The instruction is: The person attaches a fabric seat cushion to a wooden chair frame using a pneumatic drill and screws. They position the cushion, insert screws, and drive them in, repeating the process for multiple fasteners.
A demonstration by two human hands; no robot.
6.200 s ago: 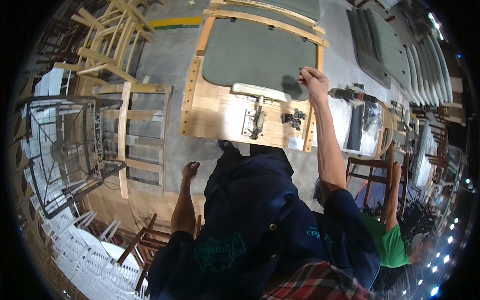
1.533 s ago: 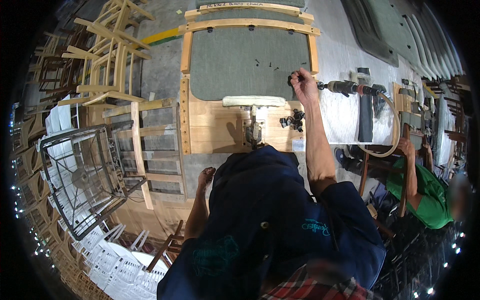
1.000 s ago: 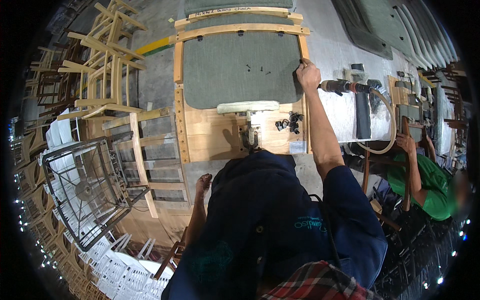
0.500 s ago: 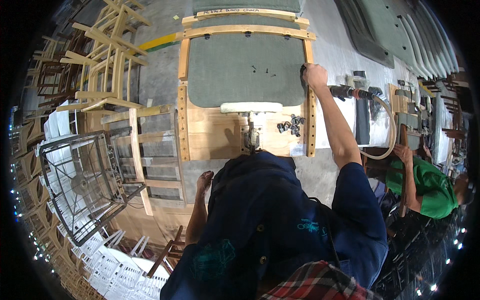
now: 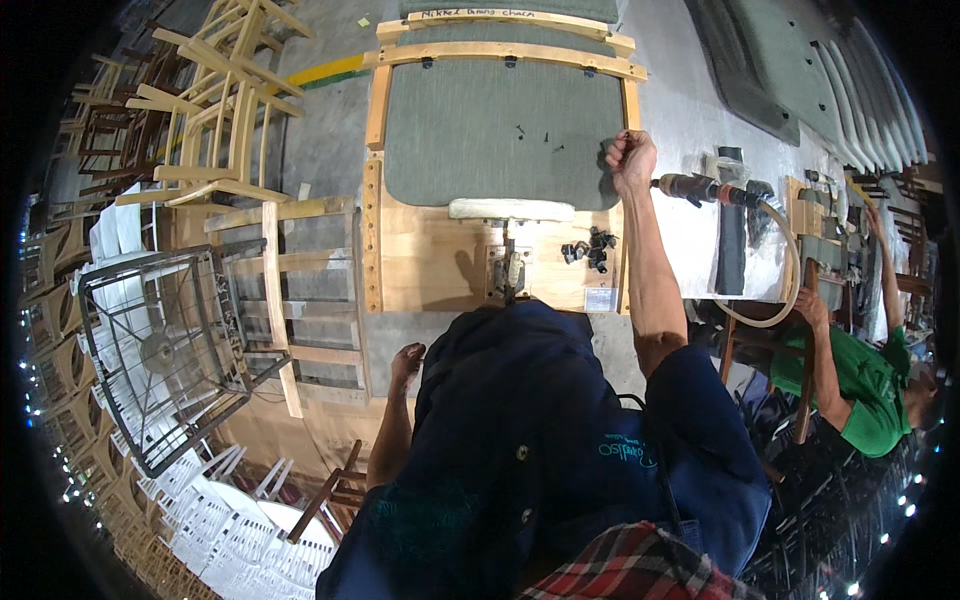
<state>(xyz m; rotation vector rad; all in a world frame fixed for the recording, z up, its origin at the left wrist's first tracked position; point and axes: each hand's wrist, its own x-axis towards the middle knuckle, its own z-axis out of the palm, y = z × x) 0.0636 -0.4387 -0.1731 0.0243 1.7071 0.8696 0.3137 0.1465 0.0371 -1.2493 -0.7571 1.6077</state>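
Observation:
My right hand [image 5: 632,162] is above the right rail of a wooden frame [image 5: 374,240], its fingers curled together. A small dark bit shows at the fingertips, too small to name. Within the frame lies a grey-green upholstered panel [image 5: 480,140]. On it are a few small dark screws [image 5: 546,136]. Black clips [image 5: 510,62] sit along the panel's far edge. A heap of several black clips [image 5: 598,250] rests on the plywood near me. Low beside my body hangs my left hand [image 5: 408,362], loosely closed; what it holds, if anything, is hidden.
A hosed power driver [image 5: 692,188] lies right of the frame. A white padded bar [image 5: 511,209] stands at the panel's near edge. Pale wooden chair frames [image 5: 235,130] and a metal rack [image 5: 150,350] stand left. At right, a person in green [image 5: 850,380] handles dark wood.
My right hand has come off the panel's right edge and turned over, fingers curled up. My left hand hangs in the same place. The co-worker's far arm now reaches out.

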